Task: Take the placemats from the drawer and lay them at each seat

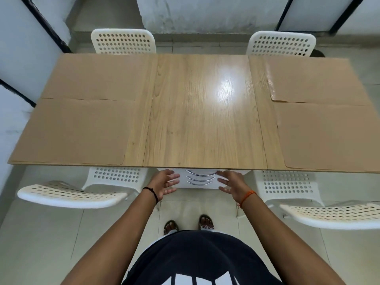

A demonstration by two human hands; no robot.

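Tan placemats (70, 130) bear no writing; open hands (164, 183) flank drawers (198, 178).

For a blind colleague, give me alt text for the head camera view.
Four tan placemats lie on a wooden table, one at each white chair. Below the near edge, a person's open left hand and right hand flank a white drawer unit.

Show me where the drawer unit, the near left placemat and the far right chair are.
drawer unit (202, 183): head view, white front beside the handles.
near left placemat (70, 130): head view, its middle.
far right chair (281, 43): head view, perforated backrest.
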